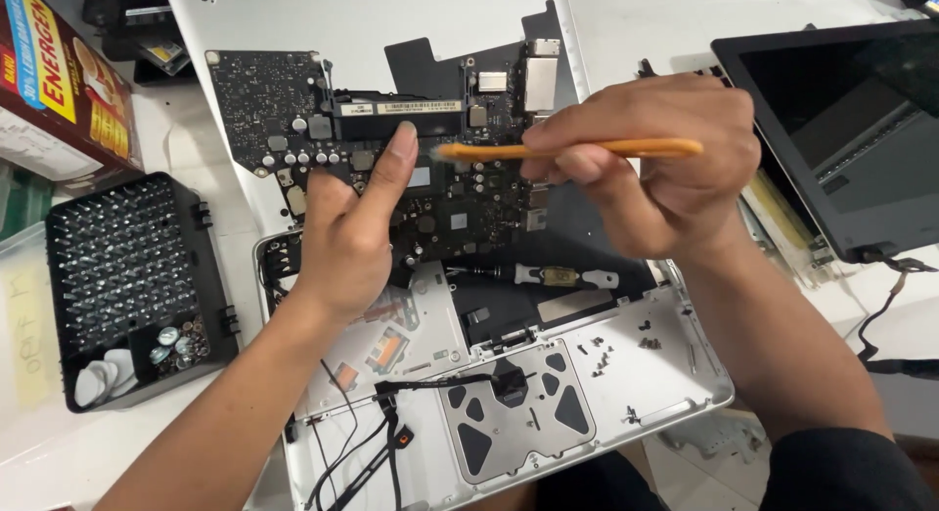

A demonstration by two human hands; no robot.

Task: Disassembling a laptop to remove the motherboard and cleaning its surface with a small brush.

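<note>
Board [430,178] is held up over the open laptop shell [626,374] by the left hand [347,232], whose grip is closed on the board's lower left edge with the thumb flat on top; it looks thin, light and easy to crack, so the bare edges are the safe place to hold. Its long side runs left to right. Just right of that grip, the right hand [655,169] pinches an orange stick [577,150], lying sideways, tip touching the board beside the thumb.

Bare forearms, two hands — dark sleeve, right
</note>
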